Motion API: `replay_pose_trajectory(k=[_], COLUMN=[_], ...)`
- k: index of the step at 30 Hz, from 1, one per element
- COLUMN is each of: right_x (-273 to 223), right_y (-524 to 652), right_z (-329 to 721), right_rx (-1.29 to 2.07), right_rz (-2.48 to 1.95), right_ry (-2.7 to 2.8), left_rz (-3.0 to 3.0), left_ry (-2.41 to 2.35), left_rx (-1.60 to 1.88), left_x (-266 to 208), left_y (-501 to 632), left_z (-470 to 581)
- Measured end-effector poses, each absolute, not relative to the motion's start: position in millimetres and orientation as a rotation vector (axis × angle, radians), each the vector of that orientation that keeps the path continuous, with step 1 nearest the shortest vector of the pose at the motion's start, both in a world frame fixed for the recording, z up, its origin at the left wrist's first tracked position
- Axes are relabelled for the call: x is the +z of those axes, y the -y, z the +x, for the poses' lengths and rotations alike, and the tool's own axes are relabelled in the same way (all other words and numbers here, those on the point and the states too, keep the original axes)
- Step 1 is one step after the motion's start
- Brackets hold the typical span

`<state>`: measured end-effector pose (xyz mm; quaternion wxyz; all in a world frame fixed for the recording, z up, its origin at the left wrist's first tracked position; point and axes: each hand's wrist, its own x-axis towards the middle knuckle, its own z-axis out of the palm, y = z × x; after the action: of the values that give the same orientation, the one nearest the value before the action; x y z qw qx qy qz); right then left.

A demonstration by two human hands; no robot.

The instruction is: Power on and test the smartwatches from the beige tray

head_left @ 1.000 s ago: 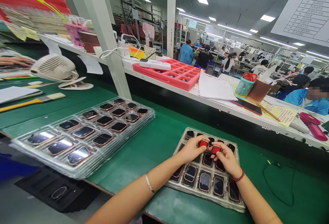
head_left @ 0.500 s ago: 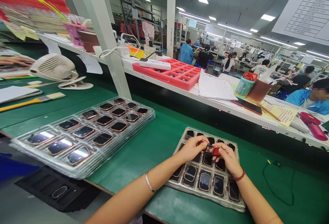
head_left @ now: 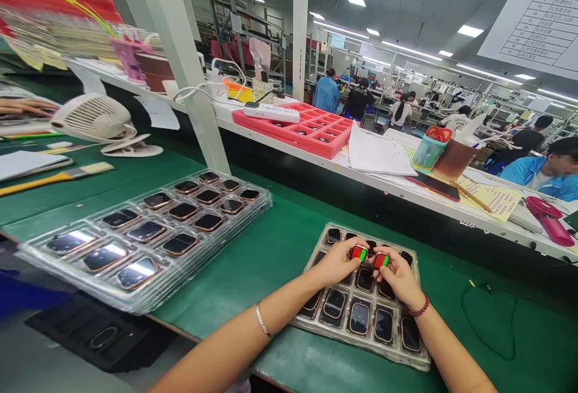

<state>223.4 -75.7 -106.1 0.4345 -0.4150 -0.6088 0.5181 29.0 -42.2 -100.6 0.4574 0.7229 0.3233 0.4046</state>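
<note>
My left hand (head_left: 341, 260) is closed on a smartwatch (head_left: 358, 253) whose lit screen shows red and green. A second smartwatch (head_left: 382, 260), also lit red and green, is gripped in my right hand (head_left: 399, 277). Both are held side by side, a small gap apart, above a clear plastic tray (head_left: 356, 343). In that tray's pockets lie several dark-screened watch bodies (head_left: 360, 317) with copper-coloured rims. My hands and forearms hide some of its pockets.
On the left of the green bench lies a stack of clear trays (head_left: 176, 278) with more dark watches. Behind it stand a beige clip fan (head_left: 97, 117) and a brush (head_left: 67, 176). A shelf (head_left: 388, 191) carries a red foam tray (head_left: 311, 140). A thin cable (head_left: 512, 333) lies right.
The two watch screens, mostly red and partly covered by my thumbs before, now face me more fully and show red and green. My thumbs have shifted lower; my arms hardly moved.
</note>
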Motion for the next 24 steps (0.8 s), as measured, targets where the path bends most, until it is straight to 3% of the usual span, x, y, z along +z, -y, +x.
replay_pose_trajectory(k=[24], right_x=[-99.5], right_y=[77.6], right_z=[224.8], right_rx=[1.251], right_rz=[-1.085], right_ry=[1.52], left_rz=[1.543], left_ry=[-0.675], left_rx=[0.949], left_x=[-95.8], left_y=[45.1], left_z=[30.1])
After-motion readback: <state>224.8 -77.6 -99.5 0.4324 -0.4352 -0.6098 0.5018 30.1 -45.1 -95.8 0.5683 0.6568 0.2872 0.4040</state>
